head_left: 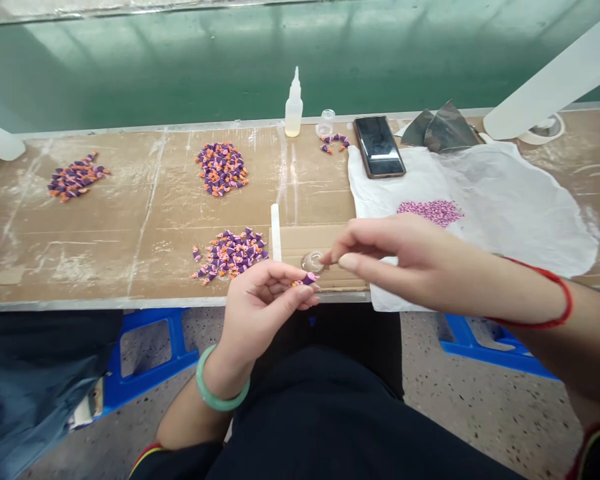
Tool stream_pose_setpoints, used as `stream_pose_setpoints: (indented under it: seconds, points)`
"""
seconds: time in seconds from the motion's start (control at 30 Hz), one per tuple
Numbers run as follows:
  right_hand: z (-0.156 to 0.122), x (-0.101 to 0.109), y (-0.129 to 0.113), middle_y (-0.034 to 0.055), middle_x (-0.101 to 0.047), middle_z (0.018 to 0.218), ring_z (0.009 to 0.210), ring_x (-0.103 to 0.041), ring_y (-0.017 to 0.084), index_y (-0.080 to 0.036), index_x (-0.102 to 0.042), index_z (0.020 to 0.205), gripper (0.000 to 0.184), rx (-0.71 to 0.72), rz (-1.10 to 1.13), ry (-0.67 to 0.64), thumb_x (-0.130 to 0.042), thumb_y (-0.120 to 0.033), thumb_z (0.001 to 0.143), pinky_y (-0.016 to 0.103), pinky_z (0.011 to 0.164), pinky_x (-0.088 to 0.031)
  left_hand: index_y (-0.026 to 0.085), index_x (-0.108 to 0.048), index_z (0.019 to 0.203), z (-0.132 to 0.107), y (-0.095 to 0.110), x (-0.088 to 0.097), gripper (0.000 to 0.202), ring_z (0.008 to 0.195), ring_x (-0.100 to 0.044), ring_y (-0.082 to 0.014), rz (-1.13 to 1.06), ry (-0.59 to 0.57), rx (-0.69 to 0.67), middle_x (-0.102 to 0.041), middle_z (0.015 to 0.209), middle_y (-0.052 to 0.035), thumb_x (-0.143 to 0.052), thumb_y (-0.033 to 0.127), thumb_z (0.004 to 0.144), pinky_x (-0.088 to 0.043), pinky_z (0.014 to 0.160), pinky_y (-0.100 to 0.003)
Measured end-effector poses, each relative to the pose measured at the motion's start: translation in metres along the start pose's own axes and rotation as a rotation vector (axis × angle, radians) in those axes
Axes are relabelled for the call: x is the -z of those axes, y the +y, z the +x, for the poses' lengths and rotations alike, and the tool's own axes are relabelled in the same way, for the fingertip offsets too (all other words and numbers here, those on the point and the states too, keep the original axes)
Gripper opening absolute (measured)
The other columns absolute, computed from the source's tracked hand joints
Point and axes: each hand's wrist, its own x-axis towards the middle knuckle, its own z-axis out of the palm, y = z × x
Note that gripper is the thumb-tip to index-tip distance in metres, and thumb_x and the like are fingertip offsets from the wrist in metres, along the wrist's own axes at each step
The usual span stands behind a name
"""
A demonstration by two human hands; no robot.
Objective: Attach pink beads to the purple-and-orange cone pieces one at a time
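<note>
Between the thumb and fingers of my left hand (260, 303) is a small purple, pink and orange figurine (309, 279), held just over the table's front edge. The fingertips of my right hand (405, 260) are pinched together to the right of it, apart from it; whatever they hold, if anything, is too small to make out. Right by those fingertips stands a small clear dish (310, 261) on a cardboard piece (325, 235). To the left of my left hand lies a loose pile of similar figurines (235, 252).
Two more figurine piles (223, 168) lie farther back and left. A dropper bottle (293, 110), a clear cup (326, 121) and a phone (379, 147) stand along the back. Tiny pink pieces (433, 212) rest on a white cloth (525, 207). A white strip (276, 230) lies beside the cardboard.
</note>
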Motion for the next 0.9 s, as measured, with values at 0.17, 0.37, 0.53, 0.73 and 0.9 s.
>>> stream_pose_setpoints:
  seconds: [0.17, 0.37, 0.53, 0.73, 0.9]
  points:
    - [-0.021, 0.007, 0.042, 0.0097, -0.076, 0.099, 0.094, -0.070, 0.027, -0.022, -0.070, 0.089, 0.044, -0.324, 0.138, 0.104, -0.050, -0.061, 0.093, 0.037, 0.076, -0.053, 0.016, -0.070, 0.077, 0.024, 0.018, 0.052, 0.012, 0.051, -0.067, -0.0150, 0.565, -0.052, 0.041, -0.073, 0.061, -0.0035, -0.076, 0.027, 0.077, -0.052, 0.048, -0.021]
    - [-0.035, 0.003, 0.082, 0.0115, -0.077, 0.105, 0.106, -0.070, 0.035, -0.025, -0.071, 0.085, 0.055, -0.533, 0.212, 0.180, -0.056, -0.077, 0.080, 0.049, 0.090, -0.055, 0.016, -0.075, 0.091, 0.066, 0.038, 0.100, 0.028, 0.051, -0.059, -0.0155, 1.051, -0.002, -0.001, -0.068, 0.057, -0.0015, -0.073, 0.041, 0.078, -0.046, 0.050, -0.025]
    - [-0.037, 0.005, 0.092, 0.0127, -0.077, 0.105, 0.109, -0.070, 0.035, -0.025, -0.072, 0.083, 0.048, -0.587, 0.253, 0.247, -0.060, -0.071, 0.079, 0.050, 0.093, -0.055, 0.016, -0.074, 0.082, 0.132, 0.030, 0.111, 0.017, 0.074, -0.063, -0.0202, 1.328, 0.221, -0.217, -0.075, 0.082, -0.0072, -0.062, 0.028, 0.083, -0.049, 0.074, -0.032]
    - [-0.052, 0.005, 0.107, 0.0101, -0.077, 0.109, 0.113, -0.068, 0.036, -0.029, -0.075, 0.086, 0.048, -0.619, 0.263, 0.319, -0.060, -0.073, 0.079, 0.054, 0.095, -0.054, 0.017, -0.073, 0.079, 0.174, 0.024, 0.099, 0.010, 0.089, -0.066, -0.0263, 1.565, 0.144, -0.175, -0.075, 0.090, -0.0104, -0.063, 0.019, 0.081, -0.048, 0.083, -0.036]
    - [-0.072, 0.007, 0.118, 0.0087, -0.076, 0.113, 0.111, -0.068, 0.033, -0.032, -0.076, 0.092, 0.039, -0.636, 0.252, 0.405, -0.060, -0.067, 0.085, 0.053, 0.097, -0.053, 0.018, -0.071, 0.080, 0.166, 0.027, 0.088, 0.012, 0.094, -0.068, -0.0298, 1.680, 0.084, -0.128, -0.076, 0.094, -0.0118, -0.060, 0.016, 0.082, -0.048, 0.082, -0.038]
